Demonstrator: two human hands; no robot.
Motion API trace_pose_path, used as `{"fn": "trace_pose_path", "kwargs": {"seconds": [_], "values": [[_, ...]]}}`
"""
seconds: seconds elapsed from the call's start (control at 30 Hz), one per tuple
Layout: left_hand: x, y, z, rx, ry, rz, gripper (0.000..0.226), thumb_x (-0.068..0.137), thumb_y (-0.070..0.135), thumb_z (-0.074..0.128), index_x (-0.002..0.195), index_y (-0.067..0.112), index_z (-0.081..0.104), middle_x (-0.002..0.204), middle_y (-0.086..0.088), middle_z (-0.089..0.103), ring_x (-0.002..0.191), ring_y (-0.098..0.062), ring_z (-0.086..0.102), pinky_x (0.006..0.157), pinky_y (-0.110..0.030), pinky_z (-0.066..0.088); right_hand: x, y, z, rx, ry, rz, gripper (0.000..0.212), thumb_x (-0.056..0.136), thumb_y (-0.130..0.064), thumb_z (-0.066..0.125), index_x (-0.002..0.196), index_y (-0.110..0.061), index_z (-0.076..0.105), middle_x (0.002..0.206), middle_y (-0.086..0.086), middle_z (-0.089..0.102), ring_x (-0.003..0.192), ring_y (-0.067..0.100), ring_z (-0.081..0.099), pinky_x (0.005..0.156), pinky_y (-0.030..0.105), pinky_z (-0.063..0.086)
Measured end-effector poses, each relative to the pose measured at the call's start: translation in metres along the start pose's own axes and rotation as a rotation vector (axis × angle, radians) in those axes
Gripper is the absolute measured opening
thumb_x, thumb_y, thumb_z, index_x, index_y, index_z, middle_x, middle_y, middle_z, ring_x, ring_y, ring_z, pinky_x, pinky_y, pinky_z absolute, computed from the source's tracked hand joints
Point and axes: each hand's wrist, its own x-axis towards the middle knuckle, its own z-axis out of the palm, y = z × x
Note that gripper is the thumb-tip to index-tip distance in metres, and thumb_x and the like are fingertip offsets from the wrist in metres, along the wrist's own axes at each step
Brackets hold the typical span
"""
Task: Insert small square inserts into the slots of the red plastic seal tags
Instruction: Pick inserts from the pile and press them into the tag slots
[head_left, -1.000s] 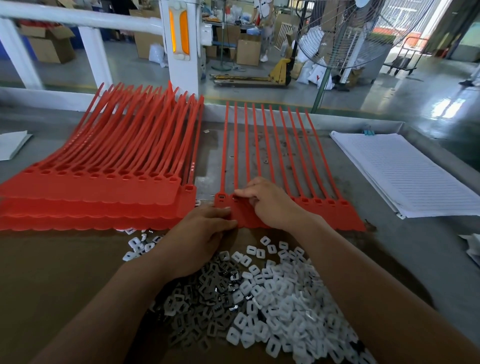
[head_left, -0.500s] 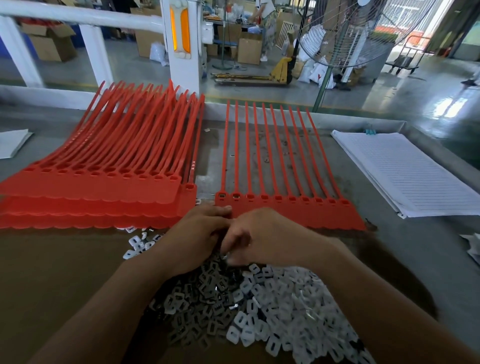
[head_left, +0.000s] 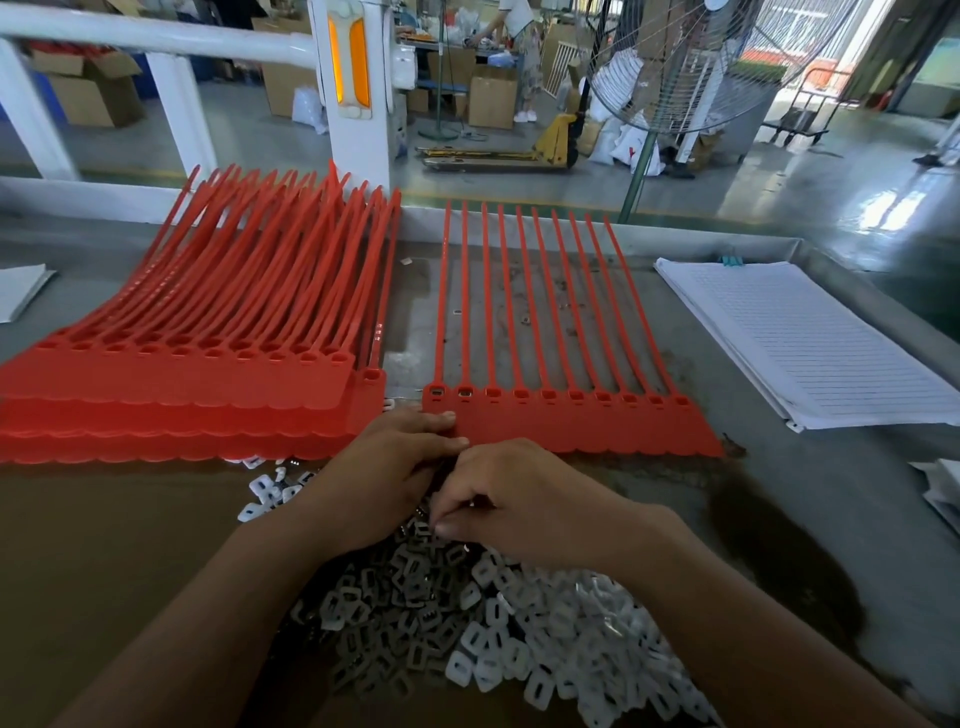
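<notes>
Left hand, fingers straight together, steadies the tag strip; right hand curls into the adjacent inserts, presumably picking one; its grip cannot be told.

A paper stack lies on the desk well right of the right hand. Far beyond it stand a fan, a pallet jack, boxes and a white post.
</notes>
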Motion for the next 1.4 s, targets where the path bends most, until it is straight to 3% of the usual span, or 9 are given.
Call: {"fn": "trace_pose_path", "kwargs": {"seconds": [0.47, 0.6, 0.7, 0.83, 0.9, 1.07, 1.2, 1.33, 1.4], "values": [[0.0, 0.0, 0.001, -0.02, 0.018, -0.016, 0.035, 0.094, 0.015, 0.046, 0.126, 0.026, 0.053, 0.144, 0.011, 0.033, 0.133, -0.002, 0.018, 0.104, -0.011, 0.007, -0.005, 0.008, -0.002, 0.118, 0.047, 0.019, 0.019, 0.086, -0.01, 0.062, 0.104, -0.012, 0.069, 0.099, 0.002, 0.07, 0.087, 0.002, 0.061, 0.078, 0.014, 0.049], [0.0, 0.0, 0.002, -0.014, 0.01, -0.001, 0.034, 0.094, 0.015, 0.045, 0.124, 0.028, 0.055, 0.145, 0.01, 0.033, 0.133, -0.002, 0.019, 0.102, -0.01, 0.008, -0.006, 0.011, -0.004, 0.18, 0.105, 0.04, 0.021, 0.087, -0.009, 0.061, 0.106, -0.01, 0.068, 0.087, -0.005, 0.068, 0.067, -0.011, 0.058, 0.063, 0.004, 0.045], [0.0, 0.0, 0.001, -0.003, 0.006, 0.009, 0.036, 0.093, 0.011, 0.044, 0.122, 0.029, 0.056, 0.144, 0.009, 0.034, 0.133, -0.005, 0.021, 0.105, -0.016, 0.013, -0.006, 0.015, -0.006, 0.262, 0.16, 0.101, 0.019, 0.088, -0.004, 0.058, 0.103, -0.01, 0.068, 0.072, -0.009, 0.064, 0.063, -0.001, 0.064, 0.059, 0.008, 0.049], [0.0, 0.0, 0.001, 0.016, -0.007, 0.017, 0.04, 0.093, 0.01, 0.044, 0.127, 0.029, 0.051, 0.144, 0.011, 0.033, 0.132, -0.005, 0.021, 0.109, -0.022, 0.017, -0.004, 0.02, -0.01, 0.291, 0.223, 0.161, 0.029, 0.087, 0.002, 0.055, 0.104, -0.016, 0.069, 0.081, -0.008, 0.065, 0.077, 0.005, 0.067, 0.071, 0.011, 0.051], [0.0, 0.0, 0.001, 0.015, -0.002, 0.01, 0.041, 0.093, 0.011, 0.044, 0.129, 0.031, 0.049, 0.144, 0.012, 0.033, 0.132, -0.004, 0.02, 0.107, -0.02, 0.015, -0.004, 0.023, -0.012, 0.322, 0.234, 0.18, 0.029, 0.086, 0.003, 0.055, 0.098, -0.019, 0.07, 0.079, -0.006, 0.066, 0.078, 0.005, 0.067, 0.073, 0.014, 0.052], [0.001, -0.001, 0.002, 0.018, 0.025, -0.009, 0.036, 0.094, 0.015, 0.043, 0.127, 0.028, 0.052, 0.144, 0.011, 0.034, 0.132, -0.003, 0.019, 0.1, -0.01, 0.007, -0.002, 0.028, -0.015, 0.405, 0.349, 0.221, 0.01, 0.081, -0.004, 0.067, 0.082, -0.013, 0.068, 0.069, 0.002, 0.066, 0.059, 0.009, 0.067, 0.06, 0.019, 0.056], [0.001, -0.001, 0.001, 0.014, 0.014, -0.008, 0.038, 0.094, 0.013, 0.042, 0.128, 0.027, 0.05, 0.145, 0.011, 0.033, 0.134, -0.004, 0.016, 0.103, -0.013, 0.005, 0.007, 0.034, -0.021, 0.296, 0.364, 0.286, 0.019, 0.082, -0.008, 0.067, 0.072, -0.024, 0.063, 0.066, -0.003, 0.065, 0.059, 0.007, 0.065, 0.061, 0.02, 0.055], [0.0, 0.0, -0.001, 0.003, 0.023, 0.011, 0.037, 0.094, 0.012, 0.043, 0.127, 0.026, 0.051, 0.144, 0.01, 0.034, 0.133, -0.004, 0.019, 0.103, -0.012, 0.007, 0.022, 0.041, -0.028, 0.374, 0.386, 0.37, 0.023, 0.088, -0.004, 0.057, 0.071, -0.02, 0.06, 0.068, 0.0, 0.064, 0.063, 0.009, 0.064, 0.062, 0.02, 0.056], [0.0, 0.0, -0.001, 0.003, 0.028, 0.015, 0.036, 0.094, 0.013, 0.042, 0.127, 0.025, 0.052, 0.144, 0.01, 0.035, 0.133, -0.004, 0.02, 0.103, -0.012, 0.008, 0.029, 0.045, -0.031, 0.285, 0.398, 0.384, 0.023, 0.089, -0.007, 0.055, 0.071, -0.02, 0.059, 0.068, -0.005, 0.062, 0.064, 0.008, 0.061, 0.06, 0.02, 0.054]]}}
